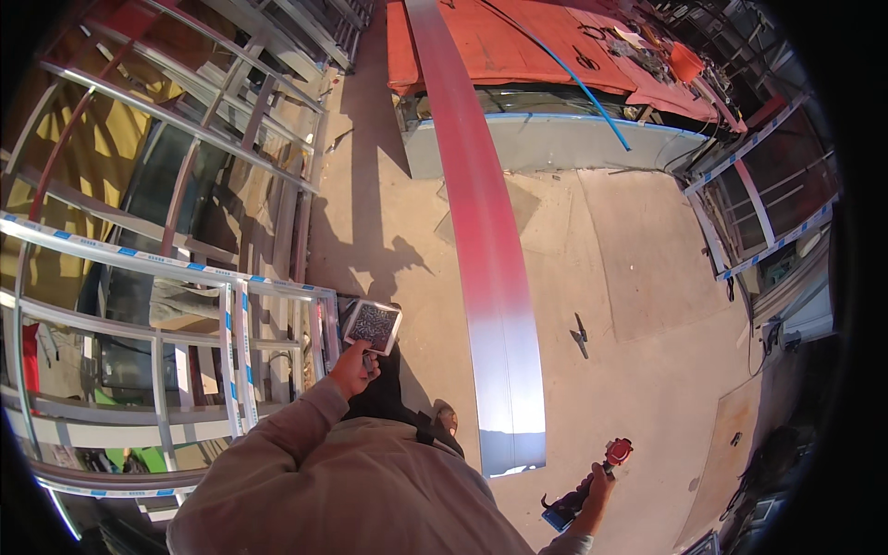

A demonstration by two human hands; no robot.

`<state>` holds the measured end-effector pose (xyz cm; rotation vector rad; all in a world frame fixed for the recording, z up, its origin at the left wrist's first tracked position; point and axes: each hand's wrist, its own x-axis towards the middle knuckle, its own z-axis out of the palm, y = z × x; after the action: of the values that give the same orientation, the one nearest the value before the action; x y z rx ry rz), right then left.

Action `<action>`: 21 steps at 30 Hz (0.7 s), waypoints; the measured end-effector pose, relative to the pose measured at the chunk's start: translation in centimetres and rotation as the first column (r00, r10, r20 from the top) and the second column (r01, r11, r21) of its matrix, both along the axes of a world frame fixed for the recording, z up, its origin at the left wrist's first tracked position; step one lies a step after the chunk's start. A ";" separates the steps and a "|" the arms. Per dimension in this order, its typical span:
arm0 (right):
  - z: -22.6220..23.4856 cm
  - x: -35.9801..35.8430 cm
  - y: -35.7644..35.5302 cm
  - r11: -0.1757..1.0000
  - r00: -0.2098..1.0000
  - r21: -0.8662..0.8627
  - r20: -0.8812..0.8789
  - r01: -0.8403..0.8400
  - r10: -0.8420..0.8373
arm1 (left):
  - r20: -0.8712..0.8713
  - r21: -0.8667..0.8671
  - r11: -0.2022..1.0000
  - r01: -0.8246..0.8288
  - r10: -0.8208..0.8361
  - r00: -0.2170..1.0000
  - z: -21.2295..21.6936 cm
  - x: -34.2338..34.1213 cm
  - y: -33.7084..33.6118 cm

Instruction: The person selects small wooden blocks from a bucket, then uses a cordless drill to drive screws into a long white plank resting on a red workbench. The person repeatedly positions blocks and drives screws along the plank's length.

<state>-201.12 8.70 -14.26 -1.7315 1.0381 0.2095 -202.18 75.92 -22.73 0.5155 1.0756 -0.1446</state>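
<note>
My left hand [351,368] is closed on a small white-edged open box [375,326]. Many small dark pieces, possibly screws, fill it. Low on the right, my right hand [599,488] grips a cordless drill [618,452] with a red head and a blue base; its tip points away from me. Between the two hands, a long flat metal panel [513,379] stretches from near my body to the far table. It looks red along most of its length and pale white-blue at the near end. Neither hand touches it.
Silver metal frames [176,264] with blue-and-white tape crowd the left. A red-covered table [518,51] stands far off, with a blue rod [578,83] and a red bucket [684,62]. A dark tool [579,336] lies on the floor. Another frame [754,203] leans at right.
</note>
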 end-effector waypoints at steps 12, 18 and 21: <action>9.5 27.7 49.0 0.863 0.865 -0.201 0.110 -0.463 0.489 | 0.029 0.054 0.998 -0.012 0.010 1.000 0.3 22.6 33.6; 8.3 41.2 70.6 0.554 0.543 -0.123 0.110 -0.823 0.832 | 0.088 0.069 0.989 -0.134 0.127 0.988 -0.6 31.6 47.5; 5.8 48.2 78.3 0.447 0.447 0.032 0.135 -0.894 0.884 | 0.112 0.056 0.973 -0.226 0.218 0.969 -2.2 36.8 54.3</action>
<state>-152.90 87.02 -8.47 -2.0222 -0.0999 0.8285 -165.34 130.20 -24.93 0.4556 1.0297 0.1162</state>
